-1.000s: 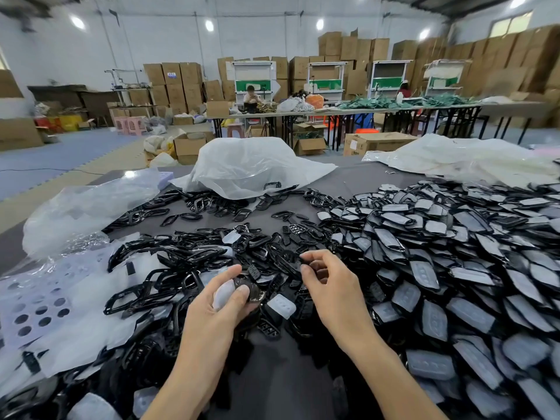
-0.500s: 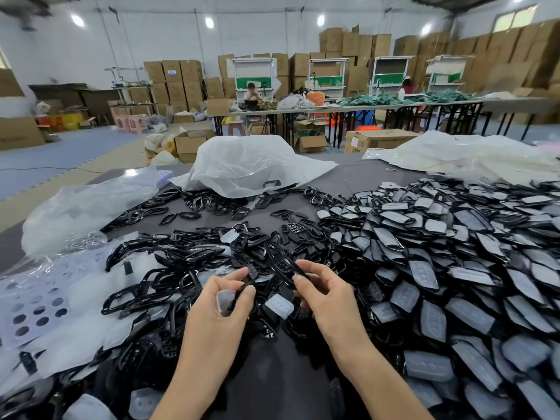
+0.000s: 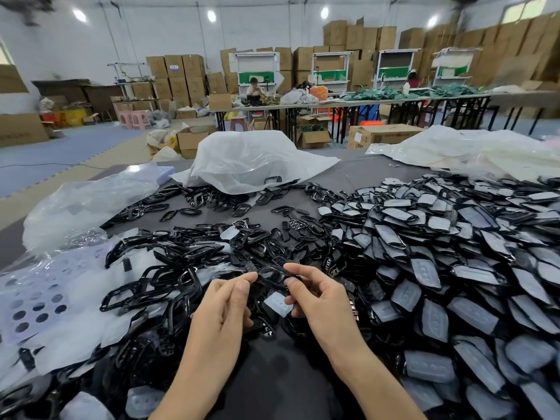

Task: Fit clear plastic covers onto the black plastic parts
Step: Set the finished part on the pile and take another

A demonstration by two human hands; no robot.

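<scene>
My left grip (image 3: 224, 301) is closed to a pinch: thumb and forefinger nip the near-left end of a small glossy black plastic frame (image 3: 270, 272). My right grip (image 3: 318, 298) has curled fingers on the opposite end, so the frame hangs between the two, just above the heap. Whether the left palm also hides a cover, I cannot tell.

I judge the frame to be very light, stiff and thin-walled, and glossy enough to slip. I would hold it by its outer rim and leave the opening free. Just below it, between my hands, lies a frosted clear plastic cover (image 3: 276, 303) on the pile. It looks thin and somewhat bendy. I would take it by its edges and press it in around the border, not at the middle, since small clips may snap.

To the left is a tangle of loose black plastic frames (image 3: 169, 283), partly over a translucent perforated plastic sheet (image 3: 33, 304). To the right spreads a broad heap of black parts with covers fitted (image 3: 439, 253). All of this sits on the dark grey surface (image 3: 348, 177), with a crumpled white plastic bag (image 3: 248, 159) at its far side.

I cannot read any writing. A stacked brown cardboard carton (image 3: 175, 68) carries a blue label, and a floor carton (image 3: 381, 134) carries a white one; both are too small to read.
</scene>
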